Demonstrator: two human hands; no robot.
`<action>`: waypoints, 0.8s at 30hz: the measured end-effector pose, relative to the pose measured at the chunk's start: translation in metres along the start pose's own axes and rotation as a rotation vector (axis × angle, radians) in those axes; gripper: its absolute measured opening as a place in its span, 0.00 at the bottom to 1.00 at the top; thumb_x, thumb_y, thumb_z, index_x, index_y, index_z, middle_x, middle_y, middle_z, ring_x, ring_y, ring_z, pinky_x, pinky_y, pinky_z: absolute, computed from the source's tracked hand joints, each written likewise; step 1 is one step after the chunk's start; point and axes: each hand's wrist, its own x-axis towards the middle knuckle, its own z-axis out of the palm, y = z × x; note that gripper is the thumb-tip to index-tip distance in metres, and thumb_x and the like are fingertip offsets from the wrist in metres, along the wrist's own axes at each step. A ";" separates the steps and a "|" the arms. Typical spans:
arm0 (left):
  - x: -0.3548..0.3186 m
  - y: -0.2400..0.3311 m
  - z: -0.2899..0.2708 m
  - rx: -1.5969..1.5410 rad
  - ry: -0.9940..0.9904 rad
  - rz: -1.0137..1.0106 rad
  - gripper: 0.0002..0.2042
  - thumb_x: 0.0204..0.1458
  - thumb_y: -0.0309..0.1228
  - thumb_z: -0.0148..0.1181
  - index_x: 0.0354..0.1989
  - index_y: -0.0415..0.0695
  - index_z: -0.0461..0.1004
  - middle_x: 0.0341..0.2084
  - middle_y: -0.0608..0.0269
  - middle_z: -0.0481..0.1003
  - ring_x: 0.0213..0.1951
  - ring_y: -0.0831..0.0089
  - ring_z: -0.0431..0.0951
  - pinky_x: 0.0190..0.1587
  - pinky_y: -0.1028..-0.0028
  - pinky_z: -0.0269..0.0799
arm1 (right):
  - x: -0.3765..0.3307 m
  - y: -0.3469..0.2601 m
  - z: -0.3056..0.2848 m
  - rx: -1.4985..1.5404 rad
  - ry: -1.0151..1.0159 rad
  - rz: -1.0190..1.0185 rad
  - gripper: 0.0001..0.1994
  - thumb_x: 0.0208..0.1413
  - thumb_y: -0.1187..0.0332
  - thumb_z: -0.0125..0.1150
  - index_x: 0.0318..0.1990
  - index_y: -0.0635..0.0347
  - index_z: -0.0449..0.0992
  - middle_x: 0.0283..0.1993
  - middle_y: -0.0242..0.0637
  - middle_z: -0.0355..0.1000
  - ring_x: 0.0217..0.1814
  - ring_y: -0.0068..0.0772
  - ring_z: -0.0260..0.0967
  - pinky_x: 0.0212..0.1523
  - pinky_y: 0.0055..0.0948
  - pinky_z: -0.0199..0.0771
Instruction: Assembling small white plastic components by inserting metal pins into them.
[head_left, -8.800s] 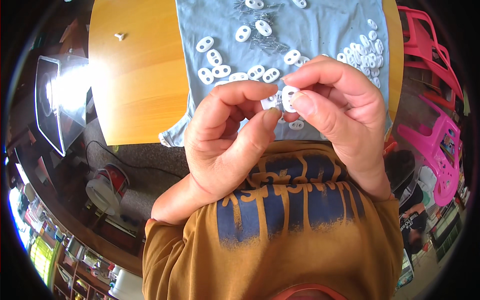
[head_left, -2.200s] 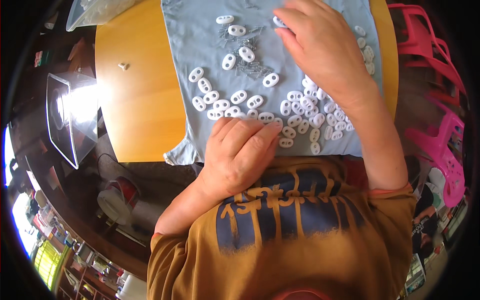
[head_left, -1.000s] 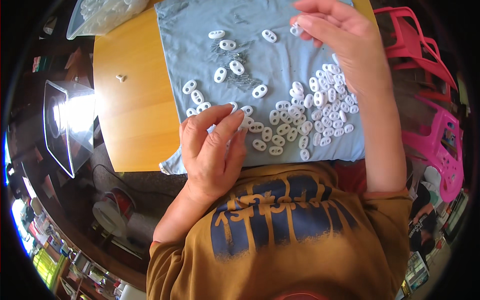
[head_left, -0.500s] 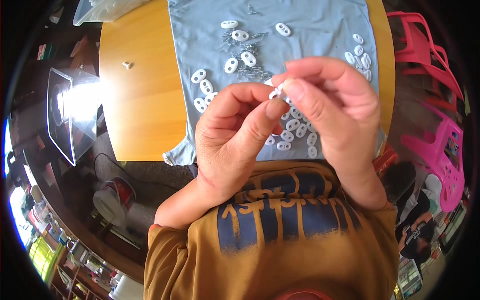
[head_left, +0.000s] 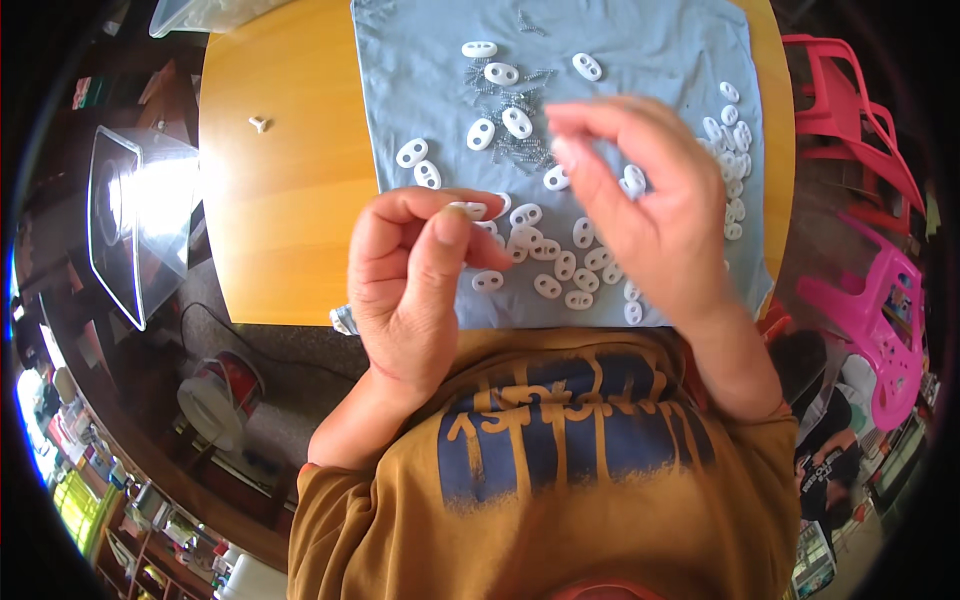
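Note:
My left hand point(head_left: 405, 275) pinches a white oval two-holed piece, like a cord lock part point(head_left: 469, 210), between thumb and forefinger above the cloth. To its right, my right hand point(head_left: 650, 190) is raised with thumb and forefinger slightly apart; its tips are blurred, and nothing shows between them. Those tips are nearest a heap of small metal springs point(head_left: 520, 150) on the grey-blue cloth point(head_left: 640, 40). Several more white two-holed pieces point(head_left: 565, 265) lie loose beneath and between my hands. A few larger ones point(head_left: 501, 74) rest among the springs.
The cloth covers part of a wooden table point(head_left: 285, 220). On the bare wood lies a small white piece point(head_left: 259, 124). A cluster of small white parts point(head_left: 735, 160) sits at the cloth's right. A clear plastic bin point(head_left: 205, 12) stands far left; red point(head_left: 850, 100) and pink chairs point(head_left: 880, 310) stand right.
My hands have come apart: the left moved left and down with the white piece, the right moved slightly left, toward the springs. The view shifted a little.

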 end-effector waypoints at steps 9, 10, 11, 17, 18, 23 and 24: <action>0.003 -0.010 -0.018 0.127 0.088 0.093 0.06 0.56 0.24 0.50 0.40 0.38 0.66 0.29 0.60 0.74 0.22 0.83 0.68 0.29 0.84 0.65 | 0.066 0.032 -0.010 -0.431 -0.162 -0.179 0.08 0.45 0.75 0.53 0.34 0.63 0.75 0.32 0.42 0.71 0.39 0.43 0.67 0.43 0.36 0.67; 0.002 -0.011 -0.017 0.151 0.069 0.119 0.06 0.56 0.23 0.49 0.40 0.38 0.66 0.29 0.60 0.74 0.21 0.83 0.68 0.28 0.84 0.65 | 0.068 0.033 -0.009 -0.436 -0.227 -0.188 0.09 0.45 0.75 0.53 0.35 0.63 0.75 0.33 0.42 0.71 0.42 0.42 0.66 0.46 0.37 0.65; 0.000 -0.012 -0.017 0.181 0.059 0.127 0.06 0.55 0.22 0.50 0.40 0.37 0.66 0.29 0.61 0.73 0.22 0.83 0.68 0.27 0.85 0.65 | 0.069 0.034 -0.007 -0.437 -0.229 -0.191 0.09 0.45 0.75 0.53 0.35 0.63 0.75 0.33 0.42 0.71 0.42 0.42 0.66 0.46 0.37 0.65; 0.001 -0.013 -0.014 0.219 0.004 0.136 0.06 0.54 0.19 0.50 0.40 0.36 0.66 0.29 0.61 0.73 0.23 0.84 0.69 0.27 0.86 0.66 | 0.066 0.073 0.005 -0.204 0.138 -0.714 0.09 0.43 0.74 0.53 0.33 0.63 0.75 0.36 0.43 0.70 0.46 0.43 0.64 0.50 0.37 0.62; 0.001 -0.014 -0.018 0.221 0.012 0.143 0.06 0.54 0.19 0.50 0.40 0.35 0.66 0.29 0.61 0.73 0.23 0.84 0.69 0.27 0.86 0.66 | 0.066 0.052 -0.001 -0.415 -0.030 -0.520 0.09 0.43 0.75 0.52 0.34 0.64 0.75 0.36 0.43 0.70 0.46 0.44 0.64 0.50 0.37 0.62; 0.000 -0.013 -0.015 0.252 0.005 0.137 0.06 0.53 0.18 0.50 0.39 0.35 0.66 0.29 0.61 0.72 0.23 0.84 0.69 0.27 0.86 0.67 | 0.068 0.042 -0.009 -0.579 -0.196 -0.262 0.09 0.43 0.76 0.51 0.33 0.67 0.75 0.36 0.44 0.70 0.45 0.44 0.65 0.50 0.37 0.63; 0.001 -0.013 -0.014 0.265 0.003 0.141 0.06 0.53 0.18 0.50 0.39 0.35 0.66 0.29 0.61 0.72 0.23 0.84 0.69 0.27 0.86 0.67 | 0.068 0.044 -0.009 -0.548 -0.182 -0.272 0.09 0.43 0.77 0.51 0.32 0.67 0.75 0.35 0.44 0.71 0.44 0.44 0.65 0.49 0.37 0.64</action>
